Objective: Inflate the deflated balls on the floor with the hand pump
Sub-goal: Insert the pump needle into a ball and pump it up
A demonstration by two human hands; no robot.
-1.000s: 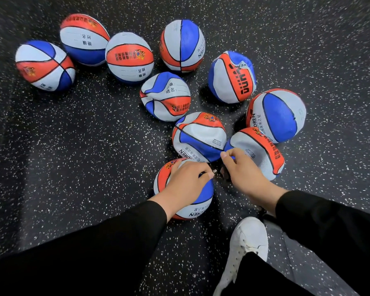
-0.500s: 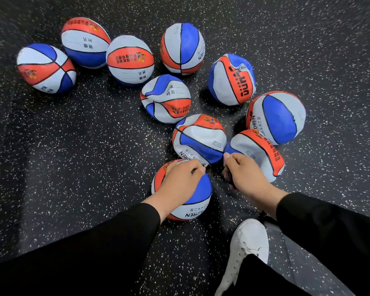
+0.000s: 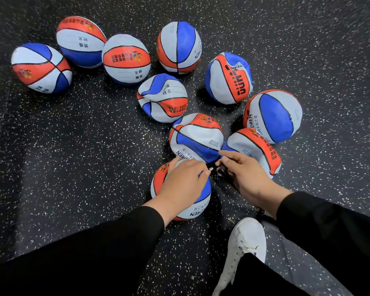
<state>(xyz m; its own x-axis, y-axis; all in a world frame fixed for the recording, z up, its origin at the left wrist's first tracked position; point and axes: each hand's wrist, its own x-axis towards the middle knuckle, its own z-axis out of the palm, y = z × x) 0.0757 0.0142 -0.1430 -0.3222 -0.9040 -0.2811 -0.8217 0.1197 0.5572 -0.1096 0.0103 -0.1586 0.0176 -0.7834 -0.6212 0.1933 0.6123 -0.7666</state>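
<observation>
The left hand [image 3: 183, 184] stays spread over the nearest ball [image 3: 181, 194] on the floor [image 3: 73, 167]. The right hand [image 3: 247, 175], gripping the pump [image 3: 221, 170], has edged back, baring its metal tip [image 3: 210, 168].

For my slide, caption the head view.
Left hand steadies the nearest ball while right hand holds the pump nozzle beside it.
</observation>
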